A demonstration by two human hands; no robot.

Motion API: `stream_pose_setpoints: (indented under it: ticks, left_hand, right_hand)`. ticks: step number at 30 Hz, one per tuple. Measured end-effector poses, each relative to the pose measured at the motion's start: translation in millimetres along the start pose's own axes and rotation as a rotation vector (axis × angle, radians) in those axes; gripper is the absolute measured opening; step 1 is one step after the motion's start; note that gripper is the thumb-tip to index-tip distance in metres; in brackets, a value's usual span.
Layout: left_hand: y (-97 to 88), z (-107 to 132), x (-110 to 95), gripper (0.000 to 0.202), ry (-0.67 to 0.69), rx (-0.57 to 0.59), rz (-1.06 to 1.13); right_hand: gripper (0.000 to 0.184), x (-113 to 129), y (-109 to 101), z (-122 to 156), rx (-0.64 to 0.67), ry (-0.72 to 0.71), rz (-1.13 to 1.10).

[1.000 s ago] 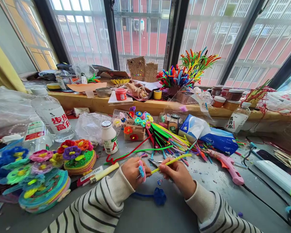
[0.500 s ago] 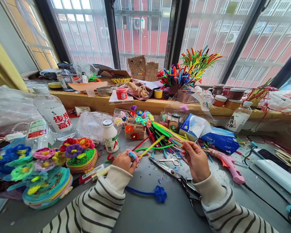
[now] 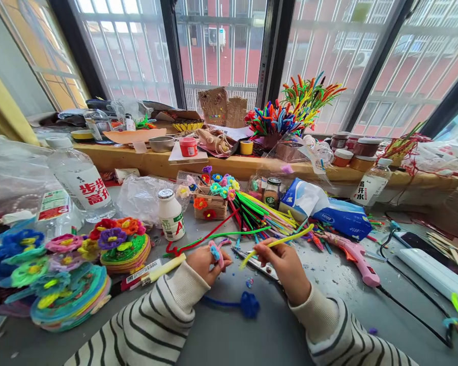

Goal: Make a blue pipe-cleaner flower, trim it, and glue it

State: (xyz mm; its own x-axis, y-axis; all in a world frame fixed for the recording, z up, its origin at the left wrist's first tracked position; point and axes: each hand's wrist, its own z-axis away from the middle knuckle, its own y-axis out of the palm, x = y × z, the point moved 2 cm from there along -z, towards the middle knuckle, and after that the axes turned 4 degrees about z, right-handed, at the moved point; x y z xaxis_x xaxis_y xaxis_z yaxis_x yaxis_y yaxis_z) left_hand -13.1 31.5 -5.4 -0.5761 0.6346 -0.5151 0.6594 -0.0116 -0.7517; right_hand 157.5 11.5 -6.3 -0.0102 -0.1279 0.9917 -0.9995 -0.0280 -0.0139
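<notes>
My right hand [image 3: 288, 269] pinches a yellow pipe cleaner [image 3: 290, 237], which slants up to the right from its frayed lower end. My left hand [image 3: 204, 267] is closed, thumb and fingertips together; whatever lies between the tips is hidden. A pink and light blue pipe-cleaner piece [image 3: 216, 252] sits about its index finger, looking like a ring. Just below both hands a blue pipe-cleaner flower [image 3: 249, 304] on a stem lies on the grey table [image 3: 248, 340]. Large scissors [image 3: 257, 265] lie partly covered by my right hand.
Behind my hands is a heap of coloured pipe cleaners [image 3: 265, 213], beside a small basket of flowers [image 3: 209, 206]. To the left stand a white bottle [image 3: 171, 216] and stacked discs with flowers [image 3: 70, 295]. At right lie a pink glue gun [image 3: 354, 256] and its cable.
The yellow pipe cleaner has passed from near my left hand into my right hand. My right hand has moved left and down, now covering part of the large scissors.
</notes>
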Motion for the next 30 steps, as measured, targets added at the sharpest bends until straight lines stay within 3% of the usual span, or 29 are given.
stream_pose_setpoints:
  ticks: [3, 6, 9, 12, 14, 19, 25, 27, 30]
  left_hand:
    - [-7.1, -1, 6, 0.023, -0.129, -0.108, -0.077]
    - [-5.1, -1, 2, 0.024, -0.101, -0.171, -0.007]
    - [7.9, 1, -5, 0.026, -0.004, -0.040, 0.108]
    - [15.8, 3, -3, 0.024, -0.073, 0.071, 0.079]
    - [14.5, 3, 0, 0.025, -0.154, 0.085, 0.073]
    - [4.1, 1, 4, 0.026, -0.350, -0.063, 0.134]
    - [0.0, 0, 5, 0.027, -0.410, -0.145, 0.149]
    - [-0.9, 0, 5, 0.029, -0.431, -0.149, 0.187]
    - [0.6, 1, 3, 0.030, -0.426, -0.107, 0.282]
  right_hand:
    - [0.019, -3, -10, -8, -0.075, 0.052, -0.069]
    - [0.019, -6, -3, -8, -0.008, 0.079, -0.079]
    - [0.017, -6, 12, -1, 0.108, 0.069, -0.065]
    - [0.014, -4, 16, 2, 0.148, 0.053, -0.052]
    - [0.013, -3, 9, -1, 0.074, 0.042, -0.063]
    - [0.014, -6, -25, -14, -0.302, 0.060, -0.239]
    - [0.020, -2, -48, -21, -0.474, -0.009, -0.381]
    - [0.022, 0, -47, -20, -0.438, -0.017, -0.285]
    - [0.028, 2, -30, -16, -0.206, -0.020, 0.000]
